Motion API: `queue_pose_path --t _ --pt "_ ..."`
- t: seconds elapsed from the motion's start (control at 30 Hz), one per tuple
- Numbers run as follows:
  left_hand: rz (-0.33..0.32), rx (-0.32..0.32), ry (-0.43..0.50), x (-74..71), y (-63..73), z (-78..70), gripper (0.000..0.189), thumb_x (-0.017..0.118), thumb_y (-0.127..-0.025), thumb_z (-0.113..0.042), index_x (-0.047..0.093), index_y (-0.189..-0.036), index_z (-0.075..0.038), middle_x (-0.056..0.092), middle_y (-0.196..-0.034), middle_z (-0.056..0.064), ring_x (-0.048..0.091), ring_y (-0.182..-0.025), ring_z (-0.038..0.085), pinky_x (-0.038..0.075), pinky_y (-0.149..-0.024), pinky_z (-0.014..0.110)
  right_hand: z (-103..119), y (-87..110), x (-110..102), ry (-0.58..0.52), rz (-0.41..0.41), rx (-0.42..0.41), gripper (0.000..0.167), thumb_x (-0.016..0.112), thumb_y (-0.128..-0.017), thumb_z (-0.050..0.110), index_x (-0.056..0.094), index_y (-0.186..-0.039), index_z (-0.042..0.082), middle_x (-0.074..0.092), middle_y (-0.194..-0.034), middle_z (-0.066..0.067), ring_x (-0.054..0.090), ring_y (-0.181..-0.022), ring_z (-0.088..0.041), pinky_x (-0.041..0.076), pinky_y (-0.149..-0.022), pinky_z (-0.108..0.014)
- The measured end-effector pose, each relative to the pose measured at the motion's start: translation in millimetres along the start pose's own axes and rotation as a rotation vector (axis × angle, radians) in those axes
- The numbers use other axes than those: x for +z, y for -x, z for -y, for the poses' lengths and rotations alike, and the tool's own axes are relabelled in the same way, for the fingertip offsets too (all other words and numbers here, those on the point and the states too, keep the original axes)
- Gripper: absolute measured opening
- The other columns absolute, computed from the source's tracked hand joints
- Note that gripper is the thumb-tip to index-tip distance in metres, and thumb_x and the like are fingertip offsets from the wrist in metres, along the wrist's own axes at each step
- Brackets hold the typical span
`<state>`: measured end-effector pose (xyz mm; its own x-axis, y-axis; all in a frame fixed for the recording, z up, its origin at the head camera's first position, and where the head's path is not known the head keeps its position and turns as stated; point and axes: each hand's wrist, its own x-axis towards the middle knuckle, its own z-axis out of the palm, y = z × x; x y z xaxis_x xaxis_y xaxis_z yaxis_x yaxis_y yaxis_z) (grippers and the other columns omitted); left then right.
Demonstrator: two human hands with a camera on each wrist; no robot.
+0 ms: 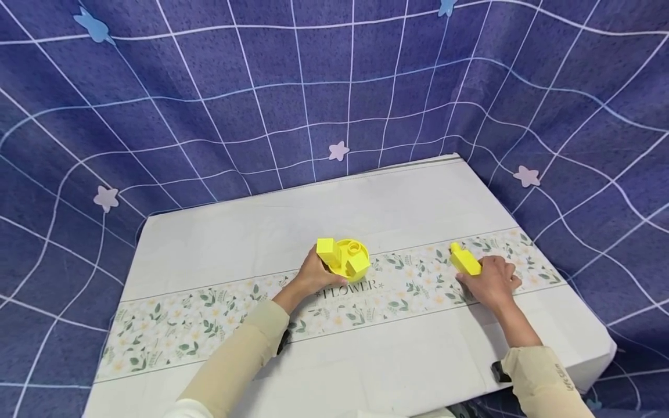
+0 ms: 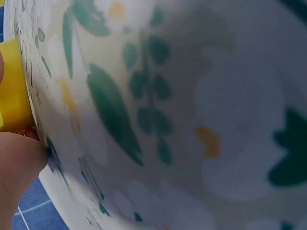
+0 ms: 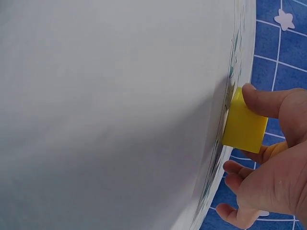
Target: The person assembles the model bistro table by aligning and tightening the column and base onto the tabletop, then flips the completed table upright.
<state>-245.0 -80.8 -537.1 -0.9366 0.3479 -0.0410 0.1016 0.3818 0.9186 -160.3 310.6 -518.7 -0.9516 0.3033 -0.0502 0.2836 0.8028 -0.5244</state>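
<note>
Fingers and thumb of the right hand [image 1: 493,281] were clamped on a yellow knobbed block [image 1: 465,261], a squared body with a short round neck directed away from the hand. In the right wrist view, the thumb was pressed to one face and a finger was set against the opposite side, while the remaining fingers were loosely curled and kept off the block. It was held at the floral band [image 1: 428,284], near the right edge of the table [image 1: 590,357]; whether the cloth was touched by it could not be told.

By the left hand [image 1: 313,273], a round yellow dish [image 1: 345,253] was gripped at its left and near sides, close to the table's middle and well apart from the knobbed block. The thumb was laid along the near side; the other fingertips were mostly hidden. Three yellow parts were contained in the dish: a tall square-topped block [image 1: 328,252] at the left, a ring-shaped part [image 1: 354,248] toward the far edge, and a squared block [image 1: 358,265] at the near right.

The table was covered by a white tablecloth [image 1: 292,226], crossed by the band of printed flowers and leaves, with "FLOWER" lettered just in front of the dish. Both forearms were covered by beige sleeves [image 1: 240,348]. Beyond the far edge, a blue curtain [image 1: 272,58] patterned with a pale grid and stars [image 1: 338,151] was hung.
</note>
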Motion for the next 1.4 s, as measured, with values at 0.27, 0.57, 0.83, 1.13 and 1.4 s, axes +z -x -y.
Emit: queue_pose_path --t 0.27,0.57,0.83,1.13,1.4 --pt "0.056 -0.009 -0.012 -7.9 -6.6 -0.2 0.088 0.095 -0.056 -0.019 0.047 -0.130 -0.017 0.058 -0.121 -0.001 0.054 -0.116 0.016 0.039 -0.105 0.035 -1 -0.4 1 0.006 -0.016 0.002 0.057 0.069 -0.086 0.025 0.047 -0.121 -0.014 0.036 -0.122 -0.034 0.025 -0.114 -0.051 0.016 -0.087 -0.068" --pt "0.153 -0.064 -0.053 -15.4 -13.6 -4.7 0.085 0.092 -0.060 -0.011 0.048 -0.132 -0.012 0.058 -0.121 0.003 0.056 -0.111 0.019 0.046 -0.098 0.035 0 -0.2 -1 0.008 -0.009 -0.010 0.055 0.068 -0.086 0.024 0.048 -0.121 -0.014 0.034 -0.125 -0.035 0.025 -0.115 -0.052 0.016 -0.087 -0.069" --pt "0.058 -0.035 -0.054 0.2 -1.3 -6.5 0.092 0.092 -0.061 -0.014 0.041 -0.137 -0.015 0.050 -0.130 0.003 0.047 -0.124 0.019 0.035 -0.109 0.036 2 -0.3 -3 -0.005 -0.049 -0.009 0.056 0.067 -0.087 0.023 0.049 -0.121 -0.017 0.035 -0.127 -0.035 0.025 -0.117 -0.051 0.015 -0.090 -0.068" --pt "0.003 0.002 -0.102 5.0 1.5 -3.4 0.091 0.094 -0.058 -0.022 0.045 -0.134 -0.016 0.054 -0.126 0.000 0.051 -0.119 0.017 0.039 -0.105 0.035 6 3.1 -4 -0.077 -0.143 -0.080 0.054 0.070 -0.086 0.018 0.049 -0.122 -0.017 0.039 -0.127 -0.034 0.028 -0.115 -0.050 0.014 -0.091 -0.066" --pt "0.061 0.003 -0.080 -2.5 -2.7 -2.2 0.086 0.093 -0.060 -0.018 0.047 -0.133 -0.015 0.053 -0.123 0.002 0.054 -0.110 0.017 0.045 -0.098 0.035 19 0.2 -7 -0.184 -0.169 -0.184 0.051 0.071 -0.085 0.012 0.050 -0.122 -0.016 0.040 -0.129 -0.032 0.026 -0.119 -0.049 0.011 -0.093 -0.067"
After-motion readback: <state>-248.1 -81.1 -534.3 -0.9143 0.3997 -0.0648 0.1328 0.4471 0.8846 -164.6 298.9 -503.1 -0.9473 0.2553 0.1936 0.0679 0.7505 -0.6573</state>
